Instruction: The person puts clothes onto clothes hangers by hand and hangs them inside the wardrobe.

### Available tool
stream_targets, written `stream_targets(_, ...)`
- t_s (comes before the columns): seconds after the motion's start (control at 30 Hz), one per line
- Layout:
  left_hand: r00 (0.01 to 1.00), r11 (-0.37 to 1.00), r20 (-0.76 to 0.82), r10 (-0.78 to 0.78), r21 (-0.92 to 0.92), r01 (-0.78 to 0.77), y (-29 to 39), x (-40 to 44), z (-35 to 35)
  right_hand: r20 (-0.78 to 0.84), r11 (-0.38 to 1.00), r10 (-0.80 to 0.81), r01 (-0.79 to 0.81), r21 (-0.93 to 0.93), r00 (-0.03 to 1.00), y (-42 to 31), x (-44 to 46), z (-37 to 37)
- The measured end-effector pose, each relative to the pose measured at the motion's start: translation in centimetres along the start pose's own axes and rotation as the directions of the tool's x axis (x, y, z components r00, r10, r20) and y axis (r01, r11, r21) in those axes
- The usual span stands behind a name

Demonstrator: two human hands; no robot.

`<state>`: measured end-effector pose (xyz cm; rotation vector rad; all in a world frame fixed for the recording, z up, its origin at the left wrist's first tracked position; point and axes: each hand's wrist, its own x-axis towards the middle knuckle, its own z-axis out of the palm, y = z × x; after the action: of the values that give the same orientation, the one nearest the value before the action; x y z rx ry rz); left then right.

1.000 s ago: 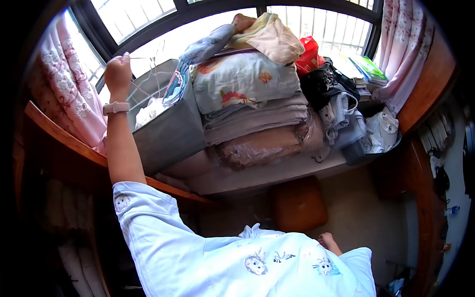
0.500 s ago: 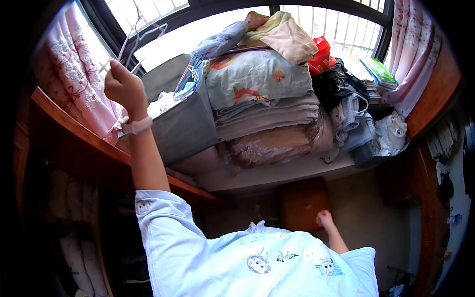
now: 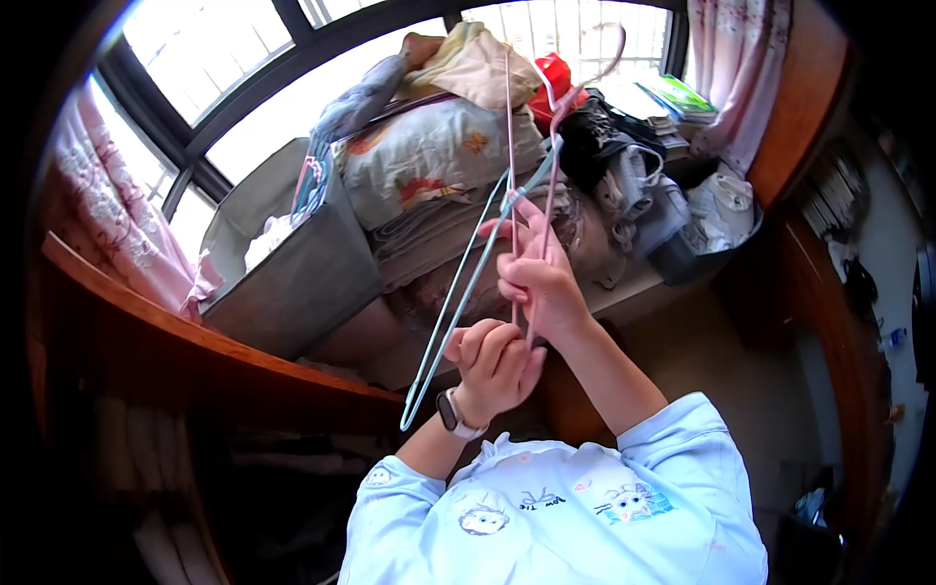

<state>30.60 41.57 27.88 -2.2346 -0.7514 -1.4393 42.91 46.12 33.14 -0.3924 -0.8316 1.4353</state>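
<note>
Head view: left grip (image 3: 495, 366) closed round near end of pink hanger (image 3: 559, 115); right grip (image 3: 539, 268) curled about its middle. Blue hanger (image 3: 463, 305) slants near-left from right fingertips. Far: window ledge (image 3: 639, 304), bedding (image 3: 419, 161); grey bin (image 3: 302, 263) left.

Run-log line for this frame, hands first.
left hand: closed on pink hanger, lower end | right hand: at pink hanger and blue hanger, grip unclear | grey bin: beside bedding
</note>
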Motion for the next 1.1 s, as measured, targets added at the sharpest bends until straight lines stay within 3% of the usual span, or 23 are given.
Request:
stream_targets(0.07, 0.995, 0.930, 0.045, -0.090, -0.355, 0.100, 1.3, -0.2, -1.0, -0.016, 0.999, 0.045, -0.046, -0.027, 0.999, -0.6, -0.9, -2.2)
stream_targets(0.13, 0.988, 0.970, -0.058, -0.146, -0.204, 0.131, 1.8, -1.7, -1.6, -0.061, 0.992, 0.042, -0.049, -0.116, 0.997, -1.0, -2.1, -3.4)
stream_targets(0.2, 0.926, 0.914, -0.037, -0.376, 0.151, 0.377, 1.9, 1.1, -2.7, -0.015, 0.941, 0.035, -0.038, -0.336, 0.999, -2.0, -3.8, -3.4)
stream_targets(0.27, 0.802, 0.801, 0.088, -0.591, 0.182, 0.570, 0.5, 1.3, -2.8, -0.027, 0.927, 0.066, -0.071, -0.367, 0.997, -2.2, -5.0, -3.5)
stream_targets(0.3, 0.756, 0.767, 0.185, -0.628, 0.313, 0.560, -0.7, 0.6, -2.9, -0.065, 0.923, 0.054, -0.075, -0.378, 0.996, -2.4, -5.6, -3.1)
stream_targets(0.33, 0.543, 0.698, 0.453, -0.708, 0.325, 0.639, -1.6, 0.4, -3.4, -0.092, 0.920, 0.045, -0.077, -0.385, 0.995, -2.6, -6.1, -3.0)
stream_targets(0.37, 0.498, 0.716, 0.679, -0.539, 0.057, 0.696, -2.9, -0.4, -3.2, -0.119, 0.916, 0.035, -0.079, -0.393, 0.992, -2.7, -6.6, -3.0)
stream_targets(0.4, 0.469, 0.634, 0.827, -0.309, -0.189, 0.750, -3.9, -1.4, -2.5, -0.200, 0.721, -0.072, -0.088, -0.687, 0.977, -2.5, -6.7, -3.5)
stream_targets(0.43, 0.507, 0.422, 0.811, -0.292, -0.367, 0.829, -3.8, -2.2, -2.3, -0.234, 0.433, -0.202, -0.128, -0.892, 0.951, -2.4, -6.4, -4.1)
stream_targets(0.47, 0.513, 0.425, 0.810, -0.284, -0.373, 0.825, -3.6, -1.9, -2.5, -0.235, 0.431, -0.211, -0.125, -0.894, 0.949, -2.5, -6.3, -4.7)
stream_targets(0.53, 0.409, -0.188, 0.751, -0.519, -0.567, 0.802, -2.9, -1.0, -3.8, -0.295, 0.104, -0.404, -0.277, -0.955, 0.866, -2.4, -6.8, -6.3)
stream_targets(0.6, 0.386, -0.212, 0.608, -0.693, -0.684, 0.698, -3.2, 0.3, -5.1, -0.349, 0.239, -0.455, -0.266, -0.934, 0.819, -2.7, -7.4, -7.7)
stream_targets(0.67, 0.443, 0.004, 0.329, -0.834, -0.799, 0.601, -4.9, 1.6, -6.4, -0.295, 0.144, -0.609, -0.263, -0.954, 0.736, -2.7, -8.0, -10.1)
stream_targets(0.7, 0.453, 0.117, 0.206, -0.867, -0.800, 0.588, -6.7, 2.6, -7.2, -0.354, 0.108, -0.627, -0.372, -0.922, 0.694, -2.8, -8.4, -11.1)
stream_targets(0.77, 0.446, 0.347, -0.059, -0.893, -0.720, 0.600, -11.3, 5.6, -8.8, -0.461, 0.299, -0.599, -0.352, -0.887, 0.654, -2.4, -9.2, -14.4)
stream_targets(0.8, 0.356, 0.392, -0.184, -0.916, -0.591, 0.705, -13.8, 7.6, -9.7, -0.535, 0.396, -0.534, -0.365, -0.843, 0.655, -2.6, -9.6, -14.6)
stream_targets(0.83, 0.416, 0.481, -0.247, -0.875, -0.542, 0.689, -18.9, 8.4, -10.4, -0.557, 0.435, -0.502, -0.363, -0.824, 0.662, -2.4, -10.1, -14.8)
stream_targets(0.9, 0.531, 0.556, -0.168, -0.831, -0.201, 0.807, -30.1, 9.3, -12.2, -0.570, 0.452, -0.467, -0.371, -0.811, 0.676, -1.8, -10.8, -15.2)
stream_targets(0.93, 0.481, 0.488, -0.118, -0.869, -0.033, 0.872, -33.6, 10.6, -12.8, -0.567, 0.430, -0.460, -0.387, -0.816, 0.684, -1.5, -11.3, -15.5)
stream_targets(0.97, 0.577, 0.565, -0.068, -0.814, 0.141, 0.813, -38.1, 10.8, -12.9, -0.555, 0.409, -0.460, -0.389, -0.825, 0.693, -1.2, -11.7, -16.1)
stream_targets(1.0, 0.401, 0.405, 0.062, -0.914, 0.073, 0.911, -39.2, 12.0, -12.8, -0.564, 0.407, -0.442, -0.405, -0.819, 0.697, -1.0, -12.1, -16.5)
stream_targets(1.07, 0.087, 0.134, 0.244, -0.966, 0.183, 0.974, -41.6, 13.6, -12.0, -0.612, 0.430, -0.411, -0.448, -0.784, 0.676, -1.2, -12.8, -17.5)
stream_targets(1.1, 0.038, 0.104, 0.256, -0.966, 0.249, 0.963, -42.1, 14.0, -11.3, -0.660, 0.445, -0.372, -0.499, -0.744, 0.652, -1.2, -13.2, -18.0)
